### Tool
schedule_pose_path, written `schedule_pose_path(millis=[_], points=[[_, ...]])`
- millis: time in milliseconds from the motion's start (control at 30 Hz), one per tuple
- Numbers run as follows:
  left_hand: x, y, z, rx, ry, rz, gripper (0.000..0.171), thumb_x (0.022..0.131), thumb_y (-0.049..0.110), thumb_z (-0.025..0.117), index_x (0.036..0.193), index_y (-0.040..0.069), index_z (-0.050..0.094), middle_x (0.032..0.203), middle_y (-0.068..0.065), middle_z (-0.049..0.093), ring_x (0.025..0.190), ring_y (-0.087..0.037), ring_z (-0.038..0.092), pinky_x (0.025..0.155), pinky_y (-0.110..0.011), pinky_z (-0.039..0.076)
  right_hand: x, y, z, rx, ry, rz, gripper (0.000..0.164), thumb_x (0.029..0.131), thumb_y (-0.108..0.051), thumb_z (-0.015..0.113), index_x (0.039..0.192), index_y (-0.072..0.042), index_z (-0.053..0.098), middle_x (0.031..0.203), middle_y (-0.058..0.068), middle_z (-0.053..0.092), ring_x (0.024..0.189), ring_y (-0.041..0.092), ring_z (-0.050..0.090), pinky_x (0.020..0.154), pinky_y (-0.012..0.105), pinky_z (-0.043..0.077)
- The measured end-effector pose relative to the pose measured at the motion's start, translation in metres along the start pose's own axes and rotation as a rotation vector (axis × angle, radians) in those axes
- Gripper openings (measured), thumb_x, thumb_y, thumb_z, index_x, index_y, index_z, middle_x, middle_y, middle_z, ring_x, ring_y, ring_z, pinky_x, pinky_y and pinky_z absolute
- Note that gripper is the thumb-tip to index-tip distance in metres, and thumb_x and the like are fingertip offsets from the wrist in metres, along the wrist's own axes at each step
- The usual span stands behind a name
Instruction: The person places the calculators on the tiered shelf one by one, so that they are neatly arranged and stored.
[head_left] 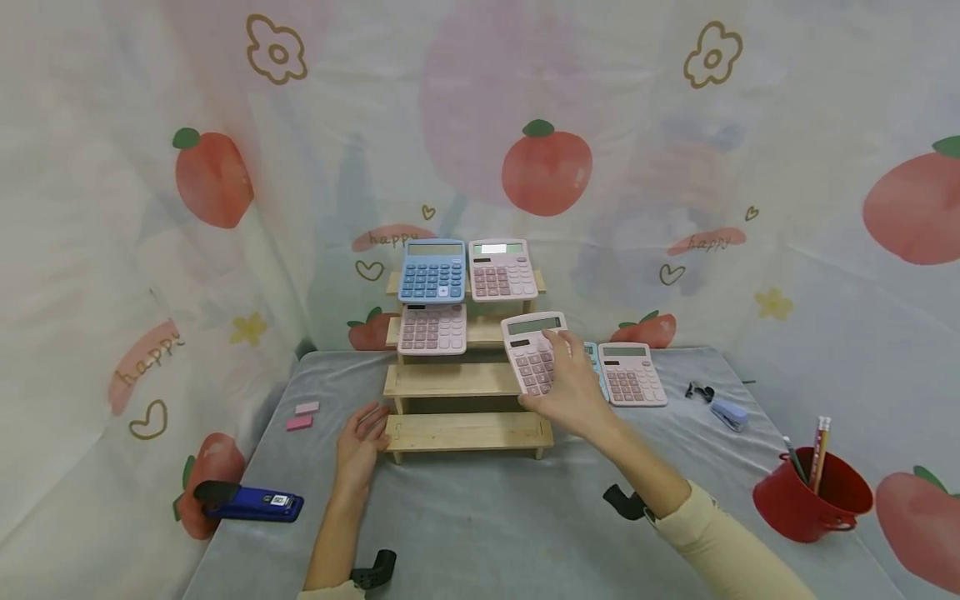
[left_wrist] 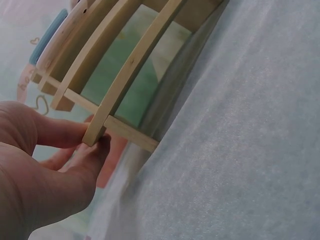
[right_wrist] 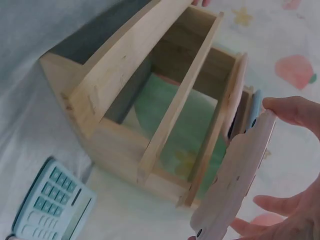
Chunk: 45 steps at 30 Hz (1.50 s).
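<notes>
My right hand (head_left: 576,392) grips a pink calculator (head_left: 531,360) by its edges, tilted and raised beside the right side of a stepped wooden rack (head_left: 457,379). In the right wrist view this calculator (right_wrist: 237,175) appears from its back and edge, apart from the rack. My left hand (head_left: 358,446) pinches the left end of the rack's lowest board (left_wrist: 131,67) between thumb and fingers. A blue calculator (head_left: 432,271) and a pink calculator (head_left: 502,273) lean on the top tier. Another pink calculator (head_left: 432,331) sits at the left of the tier below.
Right of the rack lie a pink calculator (head_left: 632,377) and a blue calculator (right_wrist: 55,202). Farther right are black clips (head_left: 699,390), a small lavender stapler (head_left: 729,414) and a red bucket (head_left: 787,504) with pencils. Pink erasers (head_left: 299,422) and a dark blue stapler (head_left: 258,502) lie left.
</notes>
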<state>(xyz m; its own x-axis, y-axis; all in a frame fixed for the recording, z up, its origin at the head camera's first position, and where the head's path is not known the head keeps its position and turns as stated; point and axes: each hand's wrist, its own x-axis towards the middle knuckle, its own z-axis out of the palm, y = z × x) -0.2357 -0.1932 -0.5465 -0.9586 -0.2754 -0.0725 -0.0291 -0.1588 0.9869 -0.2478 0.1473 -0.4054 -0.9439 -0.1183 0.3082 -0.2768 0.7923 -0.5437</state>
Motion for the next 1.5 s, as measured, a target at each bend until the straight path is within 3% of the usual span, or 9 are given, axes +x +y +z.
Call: schedule_pose_path(millis=[200,433,800,1000,1300,1500], points=[[0.001,-0.003,0.001,0.003,-0.006,-0.005,0.07,0.085,-0.028,0.05,0.151,-0.005,0.041,0.152,-0.03,0.049,0.142,-0.04,0.048,0.081,-0.013,0.051,0.016,-0.016,0.024,-0.023,-0.003,-0.017,0.103,0.067,-0.033,0.092,0.154,-0.01,0.041,0.16,0.02,0.031,0.139,0.047,0.039,0.104,0.066,0.038],[-0.002,-0.005,0.004,-0.004,-0.017,0.018,0.07,0.085,-0.029,0.05,0.151,-0.006,0.042,0.15,-0.032,0.049,0.14,-0.042,0.048,0.08,-0.015,0.051,0.033,-0.025,0.044,-0.065,0.058,-0.004,0.094,0.073,-0.039,0.091,0.151,-0.009,0.046,0.158,0.021,0.035,0.138,0.046,0.04,0.109,0.063,0.035],[-0.004,-0.004,0.013,0.049,0.005,0.021,0.069,0.085,-0.027,0.051,0.15,-0.004,0.044,0.15,-0.03,0.051,0.141,-0.043,0.049,0.086,-0.015,0.05,0.052,-0.011,0.072,-0.136,0.151,-0.041,0.082,0.093,-0.06,0.069,0.151,-0.008,0.045,0.165,0.024,0.028,0.151,0.058,0.018,0.122,0.065,0.014],[-0.003,-0.005,0.01,0.025,-0.015,0.033,0.069,0.085,-0.028,0.05,0.15,-0.005,0.043,0.15,-0.031,0.05,0.141,-0.043,0.048,0.084,-0.014,0.05,0.059,-0.008,0.082,-0.134,0.193,-0.056,0.075,0.097,-0.057,0.066,0.151,-0.008,0.046,0.164,0.027,0.028,0.152,0.057,0.015,0.123,0.064,0.014],[0.003,0.004,0.002,0.003,-0.004,0.057,0.069,0.085,-0.028,0.048,0.15,-0.006,0.042,0.151,-0.032,0.049,0.142,-0.043,0.046,0.081,-0.014,0.05,0.072,-0.016,0.094,-0.084,0.24,-0.059,0.08,0.096,-0.059,0.065,0.151,-0.005,0.044,0.165,0.026,0.027,0.153,0.056,0.012,0.123,0.064,0.014],[0.0,0.001,0.001,0.003,-0.004,0.052,0.07,0.084,-0.03,0.047,0.15,-0.007,0.041,0.15,-0.033,0.049,0.142,-0.043,0.046,0.081,-0.014,0.05,0.06,-0.011,0.089,-0.056,0.24,-0.07,0.081,0.097,-0.056,0.066,0.153,-0.003,0.04,0.164,0.026,0.026,0.153,0.056,0.012,0.122,0.064,0.017]])
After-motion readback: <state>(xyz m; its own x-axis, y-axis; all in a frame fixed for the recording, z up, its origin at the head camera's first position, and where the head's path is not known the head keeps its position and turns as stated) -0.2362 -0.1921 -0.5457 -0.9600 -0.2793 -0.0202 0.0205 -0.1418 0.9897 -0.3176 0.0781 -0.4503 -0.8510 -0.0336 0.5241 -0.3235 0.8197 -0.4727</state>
